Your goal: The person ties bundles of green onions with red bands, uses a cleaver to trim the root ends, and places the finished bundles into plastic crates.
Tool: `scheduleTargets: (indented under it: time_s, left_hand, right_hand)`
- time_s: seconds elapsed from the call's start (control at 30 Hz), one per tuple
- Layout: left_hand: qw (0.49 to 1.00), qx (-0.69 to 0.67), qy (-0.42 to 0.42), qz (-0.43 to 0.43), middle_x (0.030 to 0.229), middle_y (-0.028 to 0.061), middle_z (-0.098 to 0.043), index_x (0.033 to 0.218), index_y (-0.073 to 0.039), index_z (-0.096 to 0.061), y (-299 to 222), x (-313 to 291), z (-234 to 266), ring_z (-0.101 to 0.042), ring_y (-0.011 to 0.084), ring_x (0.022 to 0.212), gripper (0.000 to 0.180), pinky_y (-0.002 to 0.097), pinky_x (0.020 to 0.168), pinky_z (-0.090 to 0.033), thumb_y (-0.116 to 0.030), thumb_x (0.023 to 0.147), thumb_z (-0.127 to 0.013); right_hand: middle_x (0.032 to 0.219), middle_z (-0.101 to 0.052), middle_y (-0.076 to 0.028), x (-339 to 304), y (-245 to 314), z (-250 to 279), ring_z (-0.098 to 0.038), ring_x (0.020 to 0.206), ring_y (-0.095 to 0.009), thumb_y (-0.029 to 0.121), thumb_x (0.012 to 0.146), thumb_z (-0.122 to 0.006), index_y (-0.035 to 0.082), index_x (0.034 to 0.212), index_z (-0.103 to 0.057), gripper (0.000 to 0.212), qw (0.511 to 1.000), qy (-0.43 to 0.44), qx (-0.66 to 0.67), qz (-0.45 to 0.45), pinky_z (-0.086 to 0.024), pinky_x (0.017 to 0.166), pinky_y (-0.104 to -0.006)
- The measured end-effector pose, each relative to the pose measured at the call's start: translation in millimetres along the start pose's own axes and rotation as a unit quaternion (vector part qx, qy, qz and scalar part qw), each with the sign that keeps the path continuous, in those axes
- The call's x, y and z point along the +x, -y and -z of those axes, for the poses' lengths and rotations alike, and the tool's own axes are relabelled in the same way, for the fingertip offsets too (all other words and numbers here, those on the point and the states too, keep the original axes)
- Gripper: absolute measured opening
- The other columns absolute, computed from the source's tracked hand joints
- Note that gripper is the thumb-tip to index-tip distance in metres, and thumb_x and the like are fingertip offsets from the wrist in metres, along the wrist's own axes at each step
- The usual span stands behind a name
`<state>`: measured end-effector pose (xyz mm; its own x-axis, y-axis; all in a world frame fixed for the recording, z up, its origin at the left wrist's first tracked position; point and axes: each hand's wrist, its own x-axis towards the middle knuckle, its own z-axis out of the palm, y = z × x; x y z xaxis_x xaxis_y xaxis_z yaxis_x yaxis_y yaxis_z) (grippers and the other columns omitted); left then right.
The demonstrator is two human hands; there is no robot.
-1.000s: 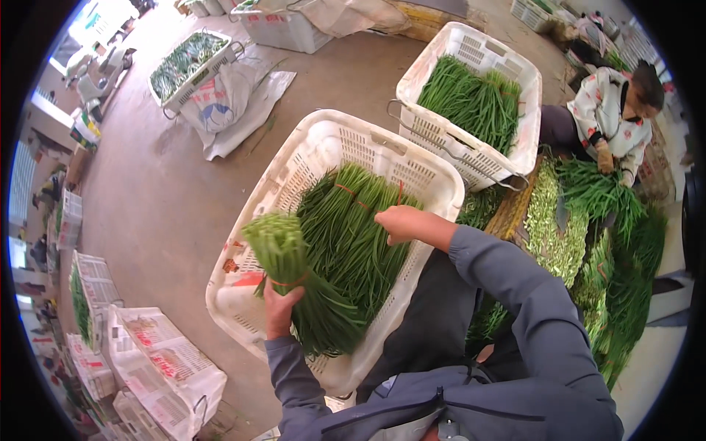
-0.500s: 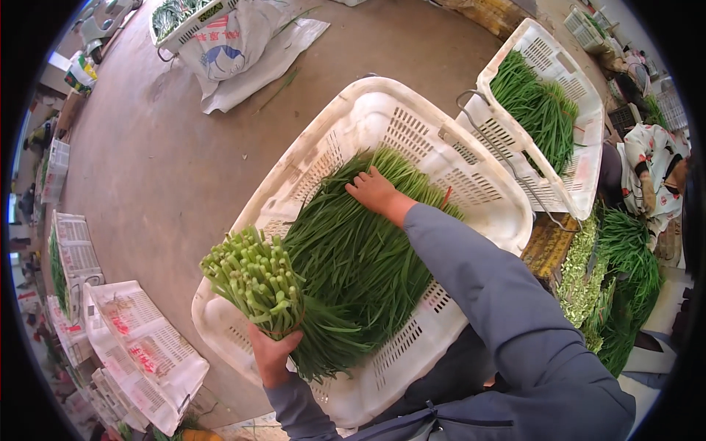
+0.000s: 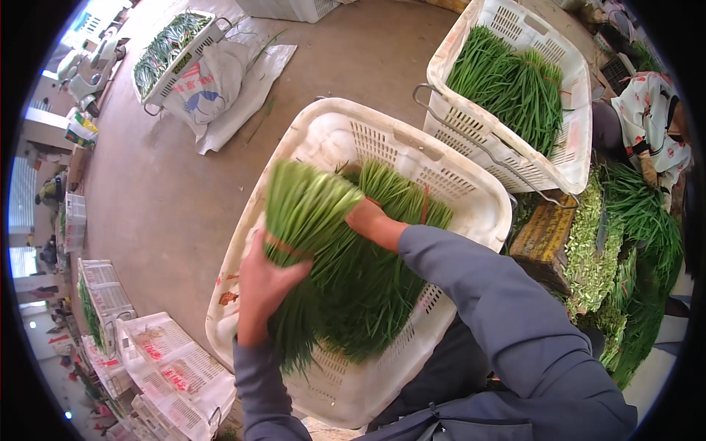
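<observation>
In front of me stands a white perforated plastic crate with banded bunches of leafy greens that look like garlic chives. Over its left part my left hand is closed round one bunch of chives, near its orange band. The cut stems of this bunch point up and away, slightly blurred, and its dark leaves hang down into the crate. My right hand is at the right side of the held bunch, above the other bunches. Its fingers are hidden behind the stems.
A second white crate of greens stands far right, its wire handle toward me. Beside it are a worn yellow box, pale trimmings and loose greens. Stacked crates stand left; a sack lies far left. A person sits right.
My left hand has raised and moved the bunch away from me and rightward, over the crate. My right hand has come down from the lying bunches to the held one. The view has shifted.
</observation>
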<state>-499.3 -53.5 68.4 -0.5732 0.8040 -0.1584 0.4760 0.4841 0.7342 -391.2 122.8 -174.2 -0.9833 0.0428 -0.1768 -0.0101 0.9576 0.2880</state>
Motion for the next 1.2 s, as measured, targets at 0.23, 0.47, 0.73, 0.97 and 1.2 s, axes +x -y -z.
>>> scheduleTargets:
  time_s: [0.23,0.47,0.73,0.97,1.2]
  left_hand:
    - [0.942,0.319,-0.085,0.066,0.107,0.0181,-0.063,0.138,-0.007,-0.045,71,127,-141,-0.066,0.0377,0.094,0.085,0.0478,0.08,-0.053,-0.035,0.067,-0.083]
    - [0.942,0.256,-0.218,-0.005,0.107,0.0153,-0.06,0.14,-0.01,-0.045,148,132,-214,-0.06,0.0373,0.099,0.082,0.051,0.084,-0.046,-0.038,0.071,-0.08]
    - [0.96,0.221,-0.174,0.012,0.115,0.014,-0.058,0.141,-0.015,-0.044,164,142,-223,-0.055,0.0358,0.109,0.088,0.0523,0.092,-0.042,-0.034,0.065,-0.086]
    - [0.971,0.228,-0.065,0.033,0.134,0.0191,-0.051,0.15,-0.01,-0.034,137,139,-196,-0.047,0.0377,0.127,0.095,0.0536,0.105,-0.036,-0.036,0.072,-0.082]
    - [0.941,0.302,-0.147,-0.049,0.16,0.0229,-0.022,0.159,-0.011,-0.018,153,134,-244,-0.017,0.0405,0.148,0.091,0.0612,0.118,-0.01,-0.059,0.092,-0.056]
  right_hand:
    - [0.095,-0.069,-0.006,3,-2,-3,-0.064,0.09,-0.025,0.024,0.092,-0.053,0.011,0.1,-0.07,0.023,0.999,-0.036,-0.029,-0.007,-0.044,0.082,-0.0418]
    - [0.104,-0.068,-0.009,-7,-4,-23,-0.061,0.1,-0.027,0.022,0.09,-0.054,0.005,0.106,-0.069,0.027,0.996,-0.044,0.069,0.018,-0.043,0.091,-0.0409]
    - [0.134,-0.056,-0.021,-31,-26,-21,-0.055,0.121,-0.037,0.018,0.091,-0.052,0.001,0.134,-0.052,0.047,0.964,-0.201,0.175,-0.014,-0.04,0.106,-0.0487]
    - [0.133,-0.056,-0.023,-149,-85,127,-0.066,0.1,-0.032,0.002,0.08,-0.068,0.002,0.144,-0.041,0.069,0.824,0.046,0.553,-0.116,-0.053,0.086,-0.0419]
    - [0.11,-0.069,-0.015,-318,-55,196,-0.07,0.092,-0.02,-0.001,0.089,-0.067,-0.001,0.137,-0.049,0.051,0.561,-0.121,0.715,-0.4,-0.055,0.081,-0.0321]
